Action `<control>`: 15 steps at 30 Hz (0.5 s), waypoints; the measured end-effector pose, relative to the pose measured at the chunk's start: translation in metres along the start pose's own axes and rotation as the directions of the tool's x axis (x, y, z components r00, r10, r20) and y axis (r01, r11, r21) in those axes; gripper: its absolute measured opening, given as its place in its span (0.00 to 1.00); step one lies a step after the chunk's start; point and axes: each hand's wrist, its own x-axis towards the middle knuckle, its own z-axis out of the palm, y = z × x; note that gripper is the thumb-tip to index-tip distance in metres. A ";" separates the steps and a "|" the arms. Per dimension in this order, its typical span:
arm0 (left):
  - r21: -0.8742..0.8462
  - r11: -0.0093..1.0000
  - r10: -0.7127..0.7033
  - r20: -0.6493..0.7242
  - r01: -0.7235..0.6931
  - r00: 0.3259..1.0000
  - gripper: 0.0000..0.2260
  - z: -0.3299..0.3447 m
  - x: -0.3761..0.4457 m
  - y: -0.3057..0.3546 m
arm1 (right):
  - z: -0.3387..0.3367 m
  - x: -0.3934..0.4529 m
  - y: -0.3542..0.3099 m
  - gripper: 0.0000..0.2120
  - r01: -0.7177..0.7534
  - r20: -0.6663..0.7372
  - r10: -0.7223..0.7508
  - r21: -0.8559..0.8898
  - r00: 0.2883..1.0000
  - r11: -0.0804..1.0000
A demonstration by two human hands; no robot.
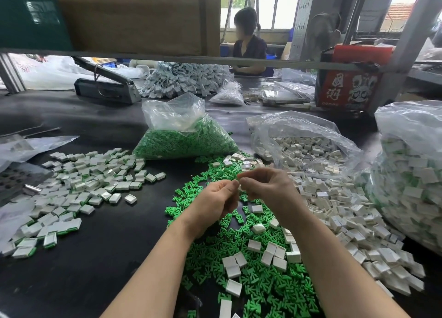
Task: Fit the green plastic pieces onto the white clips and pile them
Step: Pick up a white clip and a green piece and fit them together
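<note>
A black worktop (pixel 100 258) carries loose green pieces (pixel 263 284) at its near edge, white clips (pixel 339 212) toward the right edge and finished pairs (pixel 79 186) toward the left. Above the green scatter, the left hand (pixel 215 203) and right hand (pixel 265 186) meet, fingertips pinched on something tiny, each grip nearly closed. Bags (pixel 184 136) sit behind; a seated person (pixel 248 42) works before windows (pixel 275 4).

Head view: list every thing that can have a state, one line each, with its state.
Left hand: fingers curled, pinching a small part.
Right hand: fingers curled, pinching the same part.
Clear plastic bag of green pieces: open at the top.
Clear plastic bag of white clips: open, clips spilling out.
Pile of fitted white-and-green clips: loose on the table.
</note>
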 end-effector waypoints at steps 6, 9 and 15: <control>0.076 0.996 0.049 -0.075 -0.044 0.996 0.12 0.006 -0.002 0.003 | 0.002 0.003 0.003 0.06 -0.029 0.094 0.059 -0.297 0.994 0.954; 0.127 0.989 0.079 -0.069 -0.070 0.994 0.15 0.009 -0.001 0.003 | 0.007 0.004 0.003 0.13 0.049 0.115 0.013 -0.520 0.993 0.852; 0.268 0.959 0.119 -0.080 -0.094 0.990 0.15 0.016 0.000 0.001 | 0.007 0.003 0.008 0.17 0.095 0.118 -0.026 -0.620 0.993 0.779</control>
